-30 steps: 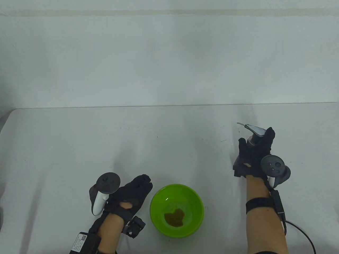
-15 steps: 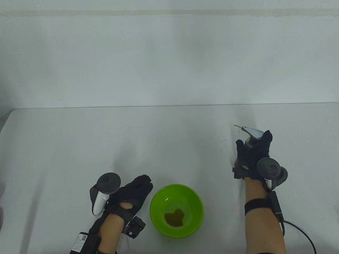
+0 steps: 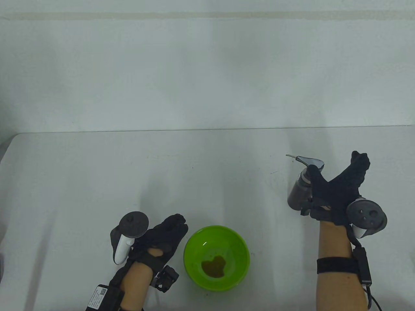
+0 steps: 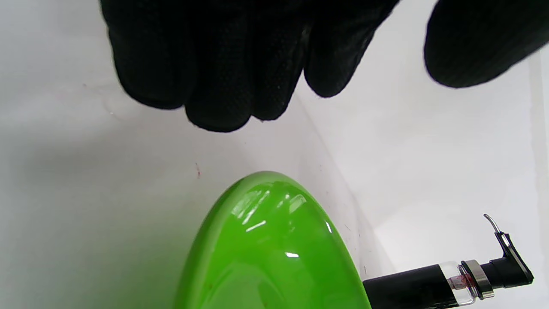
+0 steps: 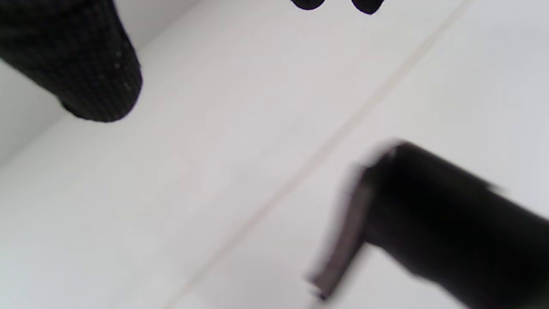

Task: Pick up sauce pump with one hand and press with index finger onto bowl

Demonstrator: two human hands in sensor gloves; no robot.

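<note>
The sauce pump (image 3: 299, 191), a dark bottle with a clear neck and a black pump head with a thin metal spout, stands on the white table at the right. It also shows in the left wrist view (image 4: 433, 281) and blurred in the right wrist view (image 5: 429, 214). My right hand (image 3: 337, 173) is open just right of it, fingers spread up and away, thumb by the bottle's neck, holding nothing. The green bowl (image 3: 196, 241) sits at the front centre with brown sauce (image 3: 214, 267) in it. My left hand (image 3: 165, 236) rests empty on the table beside the bowl's left side.
The white table (image 3: 129, 175) ends at a far edge against a pale wall. A cable (image 3: 376, 299) trails from my right forearm at the bottom right. The bowl's glossy outer wall (image 4: 266, 249) fills the lower left wrist view under my gloved fingers (image 4: 214, 64).
My right hand has let go of the sauce pump, opened its fingers and shifted to the right. The pump stays standing on the table. The left hand and bowl have not moved.
</note>
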